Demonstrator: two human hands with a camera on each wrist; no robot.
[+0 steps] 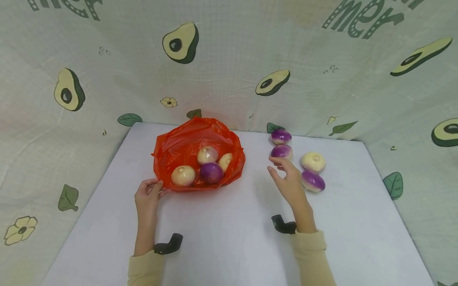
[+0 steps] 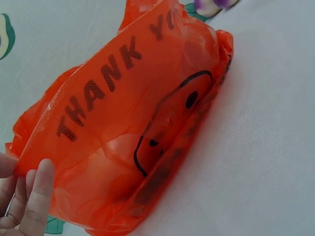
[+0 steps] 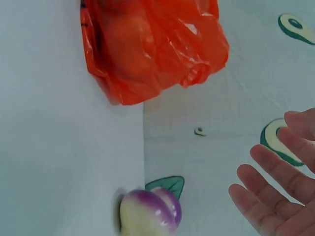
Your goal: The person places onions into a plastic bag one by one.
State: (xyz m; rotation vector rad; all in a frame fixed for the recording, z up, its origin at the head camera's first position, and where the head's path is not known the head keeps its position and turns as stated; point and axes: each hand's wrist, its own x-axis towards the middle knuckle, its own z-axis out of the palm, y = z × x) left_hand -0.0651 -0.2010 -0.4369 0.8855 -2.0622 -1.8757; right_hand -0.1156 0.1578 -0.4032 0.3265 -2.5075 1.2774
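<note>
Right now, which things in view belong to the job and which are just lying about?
Likely the job:
red bag, pinched by left hand
bagged turnips
four loose turnips, near right hand

Just there:
white table
avocado-print cloth
black wrist pieces

In the head view, the pale turnip (image 1: 225, 161) at the right of the red bag (image 1: 189, 139) is partly hidden by the bag's rim and a purple turnip (image 1: 211, 173). The right hand (image 1: 290, 183) covers the near edge of a second purple turnip (image 1: 282, 151). Both sleeves (image 1: 315, 262) are cut off. In the left wrist view, the left hand (image 2: 34, 209) is cut off, and the bagged turnips are too dim to count
</note>
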